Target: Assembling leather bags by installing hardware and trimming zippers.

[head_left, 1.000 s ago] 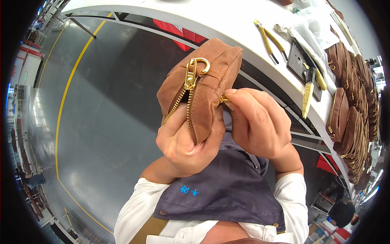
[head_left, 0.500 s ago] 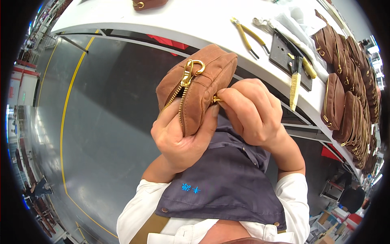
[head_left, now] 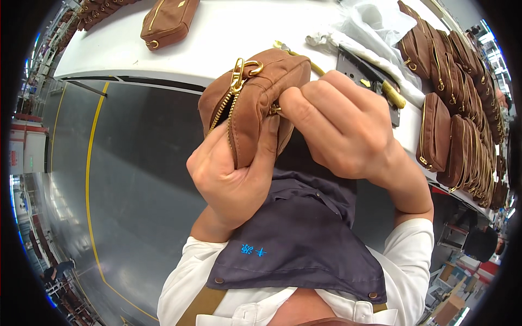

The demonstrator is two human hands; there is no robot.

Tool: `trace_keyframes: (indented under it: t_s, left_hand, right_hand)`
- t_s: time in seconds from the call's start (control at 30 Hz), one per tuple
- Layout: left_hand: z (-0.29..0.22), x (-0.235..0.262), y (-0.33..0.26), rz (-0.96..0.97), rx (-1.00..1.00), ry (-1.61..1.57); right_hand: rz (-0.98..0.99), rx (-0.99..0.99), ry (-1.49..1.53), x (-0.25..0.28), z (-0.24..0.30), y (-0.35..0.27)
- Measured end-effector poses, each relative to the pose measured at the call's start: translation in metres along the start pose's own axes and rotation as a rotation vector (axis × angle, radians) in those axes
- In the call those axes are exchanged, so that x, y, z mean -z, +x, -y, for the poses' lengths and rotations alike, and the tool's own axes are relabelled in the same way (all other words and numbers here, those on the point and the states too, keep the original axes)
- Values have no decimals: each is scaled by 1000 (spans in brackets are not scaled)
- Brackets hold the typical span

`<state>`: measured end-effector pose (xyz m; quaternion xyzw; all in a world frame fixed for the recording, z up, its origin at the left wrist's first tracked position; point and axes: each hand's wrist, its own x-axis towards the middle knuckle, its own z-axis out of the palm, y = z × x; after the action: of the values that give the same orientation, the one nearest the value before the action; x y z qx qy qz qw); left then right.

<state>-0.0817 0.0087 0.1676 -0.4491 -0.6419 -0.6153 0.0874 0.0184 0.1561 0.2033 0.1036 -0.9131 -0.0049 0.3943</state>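
Observation:
I hold a small brown leather pouch with a brass zipper and a gold ring clasp in front of my chest. My left hand wraps around the pouch's lower end, thumb along its side. My right hand is closed beside the pouch, its fingertips pinching a small brass part at the pouch's side. The zipper teeth run down the left edge of the pouch, facing me.
A white table lies ahead. On it are another brown pouch, a row of several brown pouches at the right, a dark metal plate, a yellow-handled tool and white plastic bags. Grey floor with a yellow line lies to the left.
My view has shifted, so the table and pouches sit closer and lower in the picture. Both hands keep their hold on the pouch, which has turned slightly.

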Motion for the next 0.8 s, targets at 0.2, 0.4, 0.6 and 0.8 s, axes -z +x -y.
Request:
trace_keyframes:
  t_s: [0.2, 0.4, 0.6, 0.8]
  left_hand:
    - [11, -13, 10, -102, 26, -53]
    - [20, -12, 20, -126, -8, 33]
    - [27, -14, 29, -41, -16, -30]
    - [33, -12, 33, 37, 26, -96]
  right_hand:
    - [-93, -28, 12, -17, -9, 7]
    - [-70, -111, 163, -22, -19, 9]
    - [-153, 86, -85, -28, -45, 4]
    - [-7, -110, -118, 7, -42, -17]
